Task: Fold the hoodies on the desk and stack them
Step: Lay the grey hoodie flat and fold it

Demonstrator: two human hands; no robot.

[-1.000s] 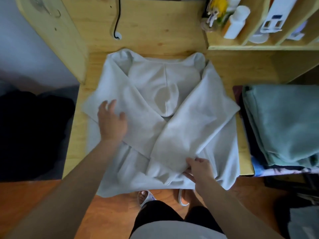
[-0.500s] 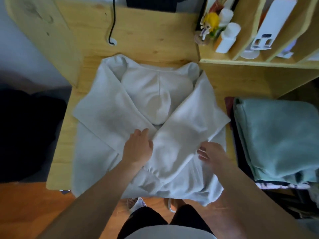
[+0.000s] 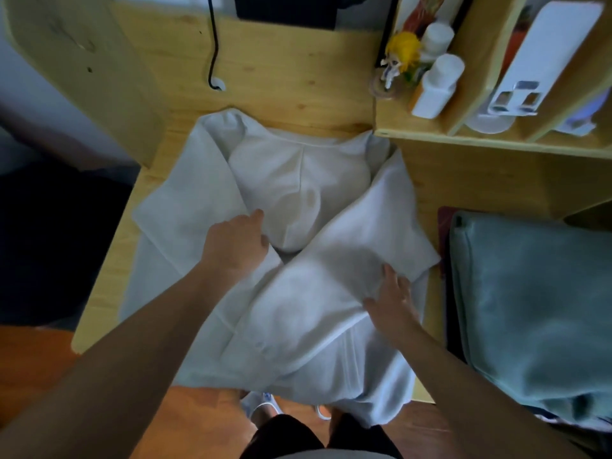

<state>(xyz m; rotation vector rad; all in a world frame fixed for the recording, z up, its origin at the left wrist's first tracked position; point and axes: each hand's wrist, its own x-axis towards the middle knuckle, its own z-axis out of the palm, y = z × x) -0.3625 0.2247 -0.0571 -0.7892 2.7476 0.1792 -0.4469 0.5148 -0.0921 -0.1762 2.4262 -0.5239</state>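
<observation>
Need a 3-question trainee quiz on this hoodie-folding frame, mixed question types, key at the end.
1. True or false: both sleeves of the white hoodie are folded across its front and cross each other.
2. Multiple choice: where does the folded teal garment lie? A) on the hoodie B) to the person's right of the hoodie C) on the upper shelf
3. Short answer: which of the hands lies on the sleeve nearest the teal garment?

Key:
1. True.
2. B.
3. The right hand; its fingers lie flat on that sleeve. The left hand presses the other sleeve beside the hood.
</observation>
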